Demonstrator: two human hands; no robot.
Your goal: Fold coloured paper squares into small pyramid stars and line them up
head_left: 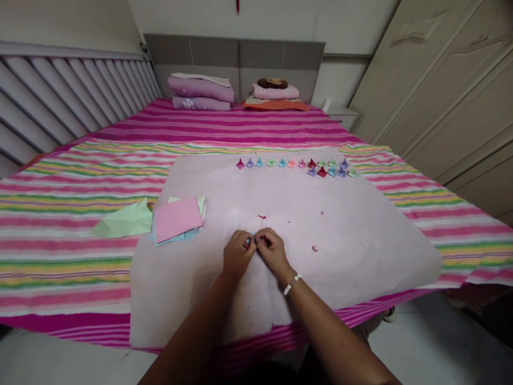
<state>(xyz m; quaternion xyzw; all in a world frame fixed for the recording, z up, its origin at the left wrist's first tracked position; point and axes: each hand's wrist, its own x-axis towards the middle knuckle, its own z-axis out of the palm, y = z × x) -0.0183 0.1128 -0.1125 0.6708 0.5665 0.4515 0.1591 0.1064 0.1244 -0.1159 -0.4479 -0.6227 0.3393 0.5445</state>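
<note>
My left hand (239,250) and my right hand (271,247) meet over the pale sheet (352,235), fingertips pinched together. Between them is a small piece of blue paper (249,240), mostly hidden by the fingers. Both hands are closed on it. A white bead bracelet (292,284) circles my right wrist. Just beyond the fingers lies a red scrap (262,217). To the left sits a stack of coloured paper with a pink sheet (178,219) on top. Next to it is a creased pale green sheet (125,219).
Several small folded paper shapes, among them a magenta one (240,164) and a red one (321,172), stand in rows along the far edge. Another red scrap (315,248) lies to the right. Folded bedding (202,90) is piled by the headboard (212,53). A white railing (76,91) runs along the left.
</note>
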